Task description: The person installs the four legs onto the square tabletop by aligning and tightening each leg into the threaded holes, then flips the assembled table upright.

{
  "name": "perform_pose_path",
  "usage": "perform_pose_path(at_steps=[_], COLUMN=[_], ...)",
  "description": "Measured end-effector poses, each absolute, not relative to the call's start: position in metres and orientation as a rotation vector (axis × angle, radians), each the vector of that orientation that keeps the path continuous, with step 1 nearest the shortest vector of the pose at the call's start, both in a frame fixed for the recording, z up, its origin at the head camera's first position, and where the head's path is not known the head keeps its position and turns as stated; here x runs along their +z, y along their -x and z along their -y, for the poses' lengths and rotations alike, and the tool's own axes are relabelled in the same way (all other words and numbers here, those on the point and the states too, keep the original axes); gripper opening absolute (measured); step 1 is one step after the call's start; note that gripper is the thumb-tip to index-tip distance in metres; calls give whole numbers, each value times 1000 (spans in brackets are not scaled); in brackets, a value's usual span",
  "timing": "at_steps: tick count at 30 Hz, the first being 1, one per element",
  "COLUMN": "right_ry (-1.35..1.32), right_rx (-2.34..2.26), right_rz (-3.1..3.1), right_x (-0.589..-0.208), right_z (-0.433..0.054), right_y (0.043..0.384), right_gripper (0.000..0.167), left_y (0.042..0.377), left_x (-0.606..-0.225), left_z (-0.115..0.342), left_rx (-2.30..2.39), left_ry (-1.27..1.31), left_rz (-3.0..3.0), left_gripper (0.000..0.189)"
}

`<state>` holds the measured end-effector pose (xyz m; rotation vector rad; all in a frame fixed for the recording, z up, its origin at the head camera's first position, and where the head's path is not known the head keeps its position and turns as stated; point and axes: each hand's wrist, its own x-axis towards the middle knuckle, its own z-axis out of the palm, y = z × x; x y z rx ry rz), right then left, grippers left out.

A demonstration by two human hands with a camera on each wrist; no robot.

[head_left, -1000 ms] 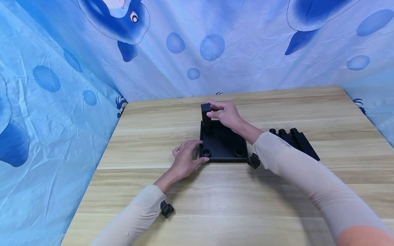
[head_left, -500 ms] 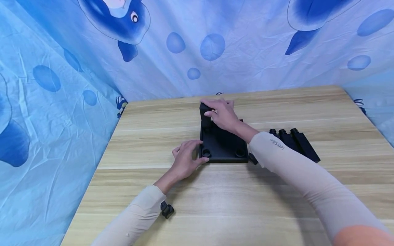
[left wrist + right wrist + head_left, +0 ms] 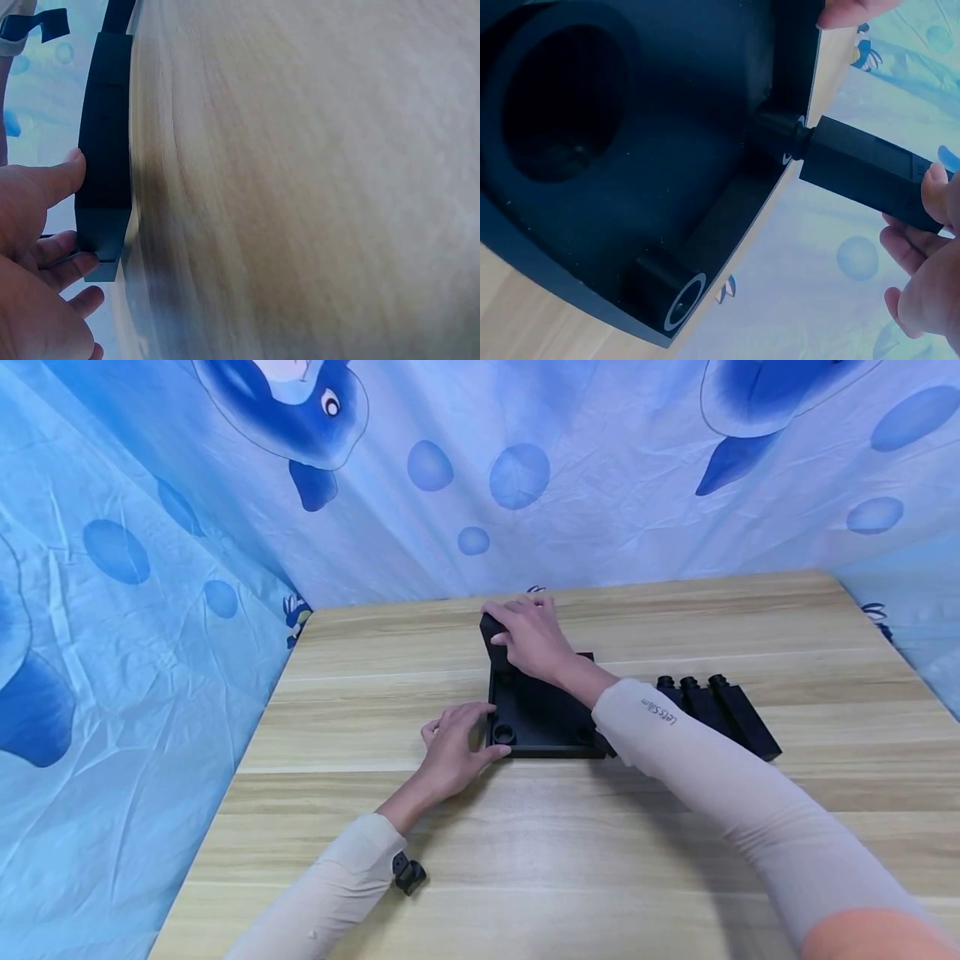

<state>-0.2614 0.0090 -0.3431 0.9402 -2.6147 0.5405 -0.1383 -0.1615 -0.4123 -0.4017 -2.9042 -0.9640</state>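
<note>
We log the tray (image 3: 540, 722) as smooth, plastic-looking, mostly matt, flecked with pale specks. Held post (image 3: 862, 161): same plastic look, smooth, dull. Loose posts (image 3: 742, 718): likewise. Tabletop (image 3: 525, 835): smooth wood grain, soft sheen. Backdrop (image 3: 637, 485): creased cloth, faintly shiny. Sleeves (image 3: 750, 777): matt, fine cloth.

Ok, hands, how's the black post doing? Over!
Left hand holding tray. Right hand gripping post. Post at corner socket, seemingly not fully seated. No blockage visible.

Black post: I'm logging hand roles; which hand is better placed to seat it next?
Probably the right hand: it grips the post, whose end meets a corner socket, while the left hand holds the tray.
</note>
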Motion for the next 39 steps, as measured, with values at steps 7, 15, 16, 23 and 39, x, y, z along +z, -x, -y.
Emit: perform_pose_path(at_steps=[7, 15, 16, 23, 39], right_ry=[-833, -774, -772, -863, -1243], right_rx=[630, 709, 716, 720, 821], right_rz=[2751, 2778, 2780, 2808, 2904], right_x=[-340, -346, -346, -344, -319], right_z=[-10, -14, -15, -22, -34], right_y=[261, 264, 264, 269, 274], right_gripper=[54, 59, 59, 71, 63], left_y=[138, 139, 139, 138, 139], left_x=[-411, -410, -410, -410, -411], left_z=[162, 161, 161, 160, 160], left_rx=[-970, -964, -962, -980, -968], left_ry=[404, 393, 393, 396, 405], left_rz=[2911, 2946, 2946, 2937, 2923], left_gripper=[60, 60, 60, 60, 61])
